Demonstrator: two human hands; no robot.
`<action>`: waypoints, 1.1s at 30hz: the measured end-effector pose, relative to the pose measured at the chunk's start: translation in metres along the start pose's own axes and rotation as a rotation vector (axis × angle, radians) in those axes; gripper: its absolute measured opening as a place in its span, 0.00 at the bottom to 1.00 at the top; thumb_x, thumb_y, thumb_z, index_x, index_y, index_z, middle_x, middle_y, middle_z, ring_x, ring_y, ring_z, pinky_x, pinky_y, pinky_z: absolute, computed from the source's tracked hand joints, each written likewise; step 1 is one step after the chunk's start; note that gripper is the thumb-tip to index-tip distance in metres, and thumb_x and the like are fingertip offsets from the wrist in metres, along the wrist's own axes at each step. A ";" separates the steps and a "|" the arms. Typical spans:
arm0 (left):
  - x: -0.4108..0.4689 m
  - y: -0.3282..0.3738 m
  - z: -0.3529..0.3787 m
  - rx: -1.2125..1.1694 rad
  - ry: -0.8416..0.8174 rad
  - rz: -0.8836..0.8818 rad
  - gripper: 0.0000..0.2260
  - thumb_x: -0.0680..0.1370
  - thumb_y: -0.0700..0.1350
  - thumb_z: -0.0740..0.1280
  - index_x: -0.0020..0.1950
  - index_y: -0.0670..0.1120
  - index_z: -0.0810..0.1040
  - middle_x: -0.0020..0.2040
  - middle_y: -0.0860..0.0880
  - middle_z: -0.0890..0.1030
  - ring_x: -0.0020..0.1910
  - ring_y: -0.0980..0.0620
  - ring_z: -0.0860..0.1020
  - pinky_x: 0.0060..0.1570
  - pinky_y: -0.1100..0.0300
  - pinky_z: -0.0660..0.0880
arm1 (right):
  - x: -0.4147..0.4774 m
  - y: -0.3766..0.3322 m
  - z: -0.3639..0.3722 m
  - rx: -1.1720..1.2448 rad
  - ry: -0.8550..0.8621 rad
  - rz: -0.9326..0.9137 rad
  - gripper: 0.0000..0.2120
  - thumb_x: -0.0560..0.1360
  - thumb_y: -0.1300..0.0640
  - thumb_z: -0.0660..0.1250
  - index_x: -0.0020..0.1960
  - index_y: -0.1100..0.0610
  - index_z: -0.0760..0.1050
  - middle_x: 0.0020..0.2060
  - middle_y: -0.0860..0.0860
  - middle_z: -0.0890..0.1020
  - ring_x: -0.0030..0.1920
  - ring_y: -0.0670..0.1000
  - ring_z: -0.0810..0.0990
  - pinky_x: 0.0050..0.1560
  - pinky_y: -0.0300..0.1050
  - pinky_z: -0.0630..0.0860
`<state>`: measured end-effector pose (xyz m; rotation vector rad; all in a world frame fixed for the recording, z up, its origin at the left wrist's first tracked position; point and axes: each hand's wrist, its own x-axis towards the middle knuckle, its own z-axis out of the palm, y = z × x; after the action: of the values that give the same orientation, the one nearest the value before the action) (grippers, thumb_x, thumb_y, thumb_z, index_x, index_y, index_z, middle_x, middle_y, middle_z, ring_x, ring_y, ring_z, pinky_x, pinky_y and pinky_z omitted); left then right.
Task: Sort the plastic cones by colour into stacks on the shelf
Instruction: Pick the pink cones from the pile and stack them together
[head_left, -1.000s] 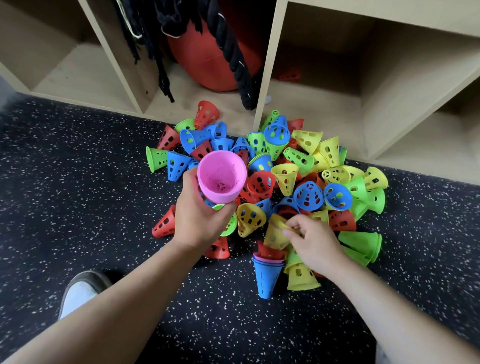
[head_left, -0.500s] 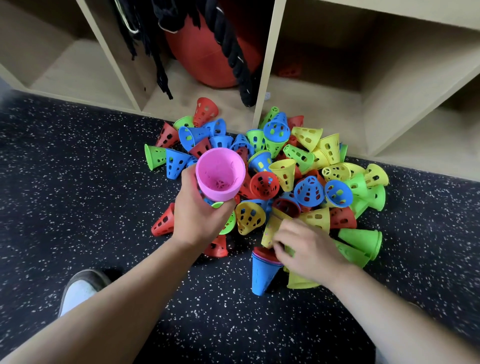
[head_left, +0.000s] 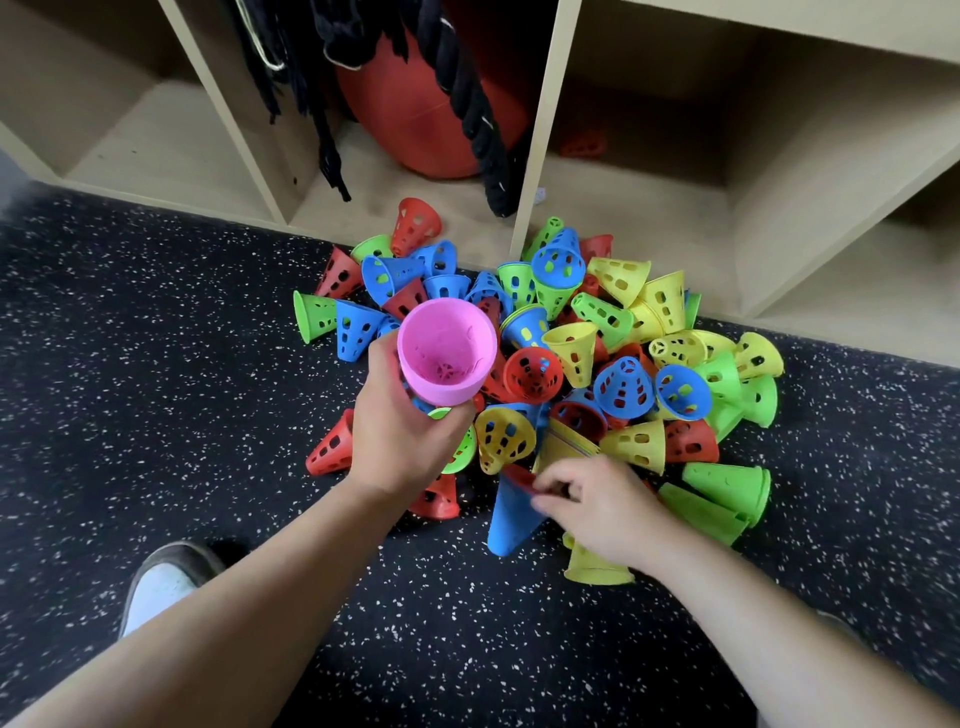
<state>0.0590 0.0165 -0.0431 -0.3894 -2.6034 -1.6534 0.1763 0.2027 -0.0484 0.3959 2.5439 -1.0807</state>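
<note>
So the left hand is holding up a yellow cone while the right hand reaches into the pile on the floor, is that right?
Not quite: the cone held up in the left hand is pink, not yellow, as the head view shows. The right hand does reach into the pile on the floor.

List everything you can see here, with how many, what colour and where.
Pink cone: one, pink, held up in left hand.
Cone pile: dozens, red, blue, green, yellow, on floor before shelf.
Blue cone: one, solid blue, at right hand.
Shelf: one, beige, top.
Ball: one, orange-red, in shelf.
Rope: one, black, hanging over ball.
Floor: black, speckled.
Shoe: one, bottom left.
Left hand: gripping pink cone.
Right hand: fingers on blue cone's rim.
</note>
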 end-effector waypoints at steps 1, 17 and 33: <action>0.001 0.000 0.000 -0.001 0.002 0.003 0.30 0.68 0.40 0.79 0.64 0.50 0.68 0.52 0.66 0.73 0.51 0.75 0.73 0.46 0.79 0.66 | 0.002 -0.006 -0.011 0.060 0.032 0.020 0.01 0.76 0.53 0.72 0.46 0.50 0.82 0.19 0.37 0.72 0.20 0.40 0.67 0.23 0.32 0.59; 0.001 0.004 -0.001 -0.034 -0.004 -0.015 0.31 0.67 0.43 0.80 0.64 0.54 0.68 0.53 0.66 0.75 0.52 0.71 0.75 0.47 0.77 0.69 | 0.035 -0.023 -0.087 0.515 0.606 0.142 0.04 0.73 0.54 0.75 0.42 0.45 0.84 0.38 0.42 0.85 0.37 0.40 0.79 0.40 0.34 0.72; 0.007 -0.003 0.008 0.001 -0.017 -0.043 0.31 0.68 0.44 0.80 0.64 0.55 0.68 0.55 0.64 0.75 0.53 0.68 0.75 0.47 0.77 0.69 | 0.045 -0.020 -0.090 0.593 0.633 0.188 0.05 0.73 0.52 0.76 0.39 0.46 0.83 0.38 0.36 0.83 0.43 0.31 0.79 0.41 0.30 0.70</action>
<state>0.0525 0.0238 -0.0477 -0.3515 -2.6424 -1.6688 0.1094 0.2604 0.0038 1.2776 2.5327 -1.8539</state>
